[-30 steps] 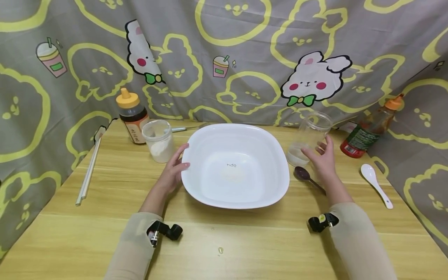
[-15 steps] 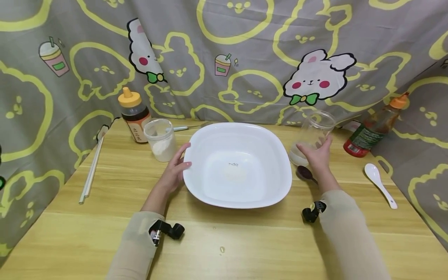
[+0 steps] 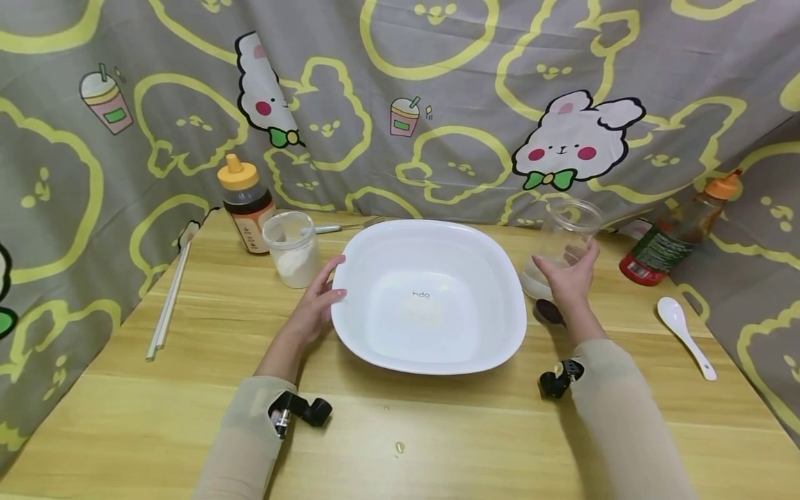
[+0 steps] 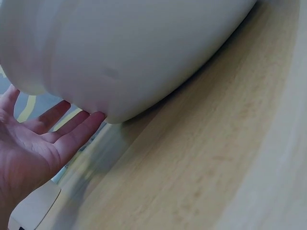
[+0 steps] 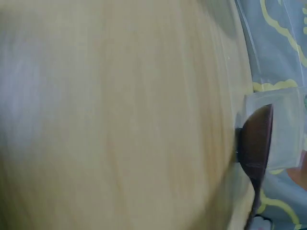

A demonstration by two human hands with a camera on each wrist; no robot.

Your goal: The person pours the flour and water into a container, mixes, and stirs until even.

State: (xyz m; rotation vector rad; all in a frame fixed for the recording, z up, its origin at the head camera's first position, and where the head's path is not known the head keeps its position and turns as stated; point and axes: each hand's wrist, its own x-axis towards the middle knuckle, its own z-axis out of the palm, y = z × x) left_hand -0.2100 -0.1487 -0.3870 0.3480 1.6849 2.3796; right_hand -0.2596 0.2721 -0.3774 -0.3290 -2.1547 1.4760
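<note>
My left hand (image 3: 315,305) holds the left rim of a white basin (image 3: 500,305). The thumb lies over the rim, and in the left wrist view the fingers (image 4: 81,129) touch the outer wall. My right hand (image 3: 571,281) is around a clear plastic jar (image 3: 553,232) with a little whitish content at its bottom. Its thumb is on the near side and its fingers are on the right. A dark brown spoon (image 3: 548,312) lies just below the jar, partly hidden by the wrist. A small pale patch (image 3: 421,312) shows on the basin floor.
A jar of white powder (image 3: 292,257) and a yellow-capped sauce bottle (image 3: 246,208) stand left of the basin, a blue-handled utensil (image 3: 328,229) behind. White sticks (image 3: 169,302) lie far left. An orange-capped bottle (image 3: 671,239) and white spoon (image 3: 684,337) are at right. Drops (image 3: 400,448) wet the table.
My right hand has closed in leftward around the clear jar. The left hand stays on the basin rim. The whole head view has shifted slightly.
</note>
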